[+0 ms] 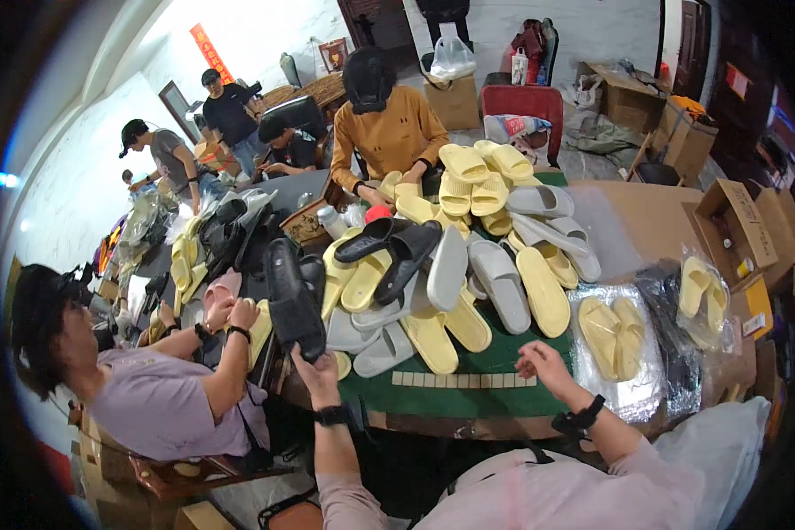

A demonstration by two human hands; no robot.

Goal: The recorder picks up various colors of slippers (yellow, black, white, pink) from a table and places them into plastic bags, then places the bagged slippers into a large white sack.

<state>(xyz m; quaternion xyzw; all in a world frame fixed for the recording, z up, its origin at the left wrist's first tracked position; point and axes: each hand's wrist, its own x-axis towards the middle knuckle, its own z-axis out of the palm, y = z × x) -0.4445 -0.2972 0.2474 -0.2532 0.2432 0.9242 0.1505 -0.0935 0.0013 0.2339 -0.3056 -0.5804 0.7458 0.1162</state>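
Observation:
My left hand [314, 375] grips a black slipper [290, 291] by one end and holds it upright at the table's front left. My right hand [543, 369] is above the green table covering [503, 402], fingers loosely curled and apart, nothing visible in them. Just ahead of both hands lies a heap of slippers, among them a yellow slipper [542, 291], a grey slipper [501, 284] and a black slipper [406, 261]. To the right of my right hand, a pair of yellow slippers [611, 336] rests on a silvery plastic sheet [640, 399].
A row of small pale tiles [464, 381] lies along the near table edge. Further right are a bagged yellow pair [703, 296] and an open cardboard box [735, 231]. A person in lilac [159, 397] sits close on my left; one in orange [389, 137] works across the table.

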